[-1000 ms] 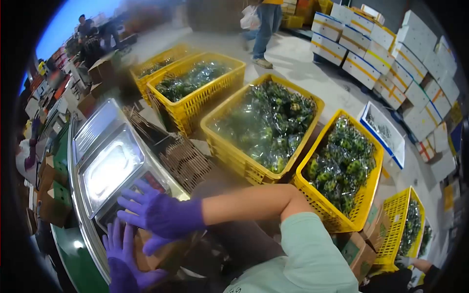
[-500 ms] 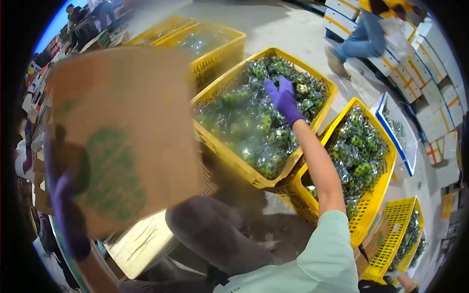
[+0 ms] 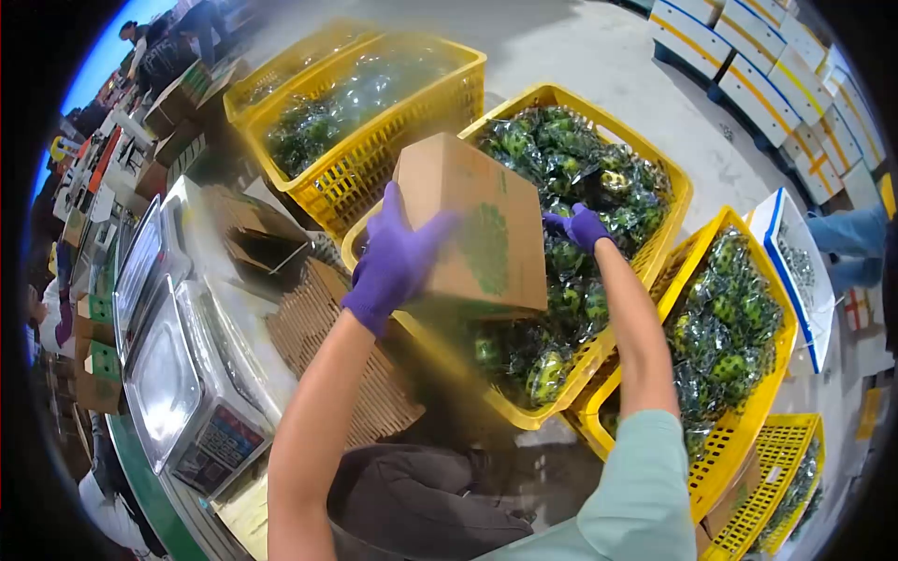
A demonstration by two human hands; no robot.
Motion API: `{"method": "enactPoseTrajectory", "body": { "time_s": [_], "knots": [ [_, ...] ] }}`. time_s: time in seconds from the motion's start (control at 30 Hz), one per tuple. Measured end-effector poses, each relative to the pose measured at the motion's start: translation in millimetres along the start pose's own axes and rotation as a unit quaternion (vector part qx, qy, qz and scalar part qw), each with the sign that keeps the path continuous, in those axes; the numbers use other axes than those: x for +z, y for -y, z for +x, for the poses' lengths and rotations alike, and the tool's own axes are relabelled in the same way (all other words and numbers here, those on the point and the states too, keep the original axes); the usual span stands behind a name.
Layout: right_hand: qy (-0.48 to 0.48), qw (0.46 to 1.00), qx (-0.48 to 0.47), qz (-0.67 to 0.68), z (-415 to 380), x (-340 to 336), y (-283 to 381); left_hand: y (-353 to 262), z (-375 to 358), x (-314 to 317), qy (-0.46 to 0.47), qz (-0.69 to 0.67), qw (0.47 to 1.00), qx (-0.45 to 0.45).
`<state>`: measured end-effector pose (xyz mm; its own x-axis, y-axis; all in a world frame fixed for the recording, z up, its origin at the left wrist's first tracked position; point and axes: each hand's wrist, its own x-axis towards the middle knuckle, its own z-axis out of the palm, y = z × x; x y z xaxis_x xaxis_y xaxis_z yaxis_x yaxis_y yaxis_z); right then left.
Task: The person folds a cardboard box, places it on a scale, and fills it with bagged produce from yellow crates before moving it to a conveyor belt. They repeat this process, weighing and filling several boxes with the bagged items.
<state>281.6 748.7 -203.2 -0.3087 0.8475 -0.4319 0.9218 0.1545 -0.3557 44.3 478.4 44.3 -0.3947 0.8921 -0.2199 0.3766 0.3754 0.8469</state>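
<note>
A grey concrete floor (image 3: 580,56) runs across the top of the view, with stacked white cartons (image 3: 748,56) at about 1 o'clock and yellow crates packed with bagged green produce filling the middle. At 9 o'clock a metal counter (image 3: 201,309) carries a steel scale tray (image 3: 164,379) with a display panel (image 3: 220,439) below it, and flattened brown card dividers (image 3: 323,327) lie just beside it. Near the centre, a brown cardboard box (image 3: 468,224) with a green printed mark is held tilted above the nearest yellow crate (image 3: 552,397), over the bagged green produce (image 3: 561,178) inside it. The left hand (image 3: 393,257), in a purple glove, presses against the box's left face at about 9 o'clock of the box, fingers spread wide and flat on the cardboard. The right hand (image 3: 580,226), also gloved in purple, grips the box's right edge at about 3 o'clock, fingers curled around it. A second crate (image 3: 365,103) of produce stands at 11 o'clock, and another (image 3: 739,327) at 3 o'clock. People stand far off at 10 o'clock.
</note>
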Motion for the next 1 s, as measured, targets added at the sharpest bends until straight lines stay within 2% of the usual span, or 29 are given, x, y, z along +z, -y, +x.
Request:
{"method": "enactPoseTrajectory", "body": {
  "time_s": [0.07,0.1,0.13,0.17,0.2,0.27,0.3,0.33,0.37,0.4,0.47,0.5,0.53,0.6,0.67,0.73,0.77,0.8,0.87,0.93,1.0],
  "knots": [
    [0.071,0.977,-0.198,-0.028,-5.9,9.7,-15.9,7.7,3.9,4.9,-0.023,0.021,0.999,0.025],
    [0.083,0.967,-0.24,-0.001,-8.9,15.9,-22.4,12.6,5.7,7.9,-0.029,0.021,0.999,0.033],
    [0.095,0.961,-0.242,0.1,-11.0,21.6,-27.5,17.4,7.3,10.7,-0.034,0.022,0.998,0.042],
    [0.108,0.943,-0.243,0.199,-14.3,26.2,-31.5,27.2,11.7,16.8,-0.098,0.048,0.991,0.081],
    [0.052,0.956,-0.231,0.171,-13.0,30.7,-26.4,34.1,15.5,17.2,-0.163,0.079,0.975,0.125],
    [0.05,0.938,-0.016,0.344,-41.9,16.2,21.9,29.8,10.6,7.4,-0.07,0.01,0.992,0.106],
    [0.077,0.935,-0.144,0.314,-13.2,40.9,-1.0,28.0,8.1,2.8,-0.025,-0.023,0.995,0.091],
    [0.133,0.907,-0.146,0.372,-37.1,28.7,13.1,32.7,9.0,4.3,-0.034,-0.027,0.995,0.089],
    [0.19,0.874,-0.14,0.425,-61.7,16.1,27.7,30.5,4.2,1.3,-0.003,-0.087,0.994,0.073],
    [0.188,0.876,-0.143,0.42,-80.8,10.0,41.0,35.0,2.4,0.1,-0.007,-0.091,0.993,0.076],
    [0.193,0.822,-0.116,0.523,-104.4,7.5,61.3,55.9,7.6,0.7,0.006,-0.188,0.977,0.1],
    [0.205,0.788,-0.192,0.547,-117.1,7.3,68.6,65.4,11.0,1.5,0.0,-0.223,0.965,0.138],
    [0.205,0.789,-0.194,0.545,-123.6,4.3,79.8,69.2,10.7,-1.0,-0.003,-0.224,0.965,0.14],
    [0.153,0.711,-0.217,0.651,-132.9,3.9,101.8,80.0,10.0,-9.5,0.042,-0.343,0.93,0.127],
    [0.171,0.696,-0.231,0.658,-120.6,-7.3,123.4,112.5,22.6,-22.8,0.069,-0.323,0.931,0.153],
    [0.188,0.679,-0.241,0.667,-124.2,-18.6,147.2,131.6,13.9,-27.1,0.063,-0.446,0.876,0.171],
    [0.088,0.752,-0.367,0.54,-143.9,-35.5,165.4,128.5,0.9,-27.6,0.04,-0.519,0.84,0.156],
    [0.017,0.783,-0.447,0.432,-152.9,-44.1,181.0,132.2,-7.6,-29.2,0.042,-0.52,0.839,0.157],
    [-0.123,0.789,-0.542,0.263,-164.6,-56.4,210.9,147.2,-22.5,-41.7,0.086,-0.619,0.775,0.1],
    [-0.149,0.778,-0.575,0.205,-194.6,-75.8,245.5,161.8,-30.2,-47.1,0.102,-0.625,0.771,0.068],
    [-0.131,0.781,-0.587,0.167,-232.0,-98.9,283.8,168.7,-37.0,-49.2,0.121,-0.752,0.645,0.066]
  ]
}}
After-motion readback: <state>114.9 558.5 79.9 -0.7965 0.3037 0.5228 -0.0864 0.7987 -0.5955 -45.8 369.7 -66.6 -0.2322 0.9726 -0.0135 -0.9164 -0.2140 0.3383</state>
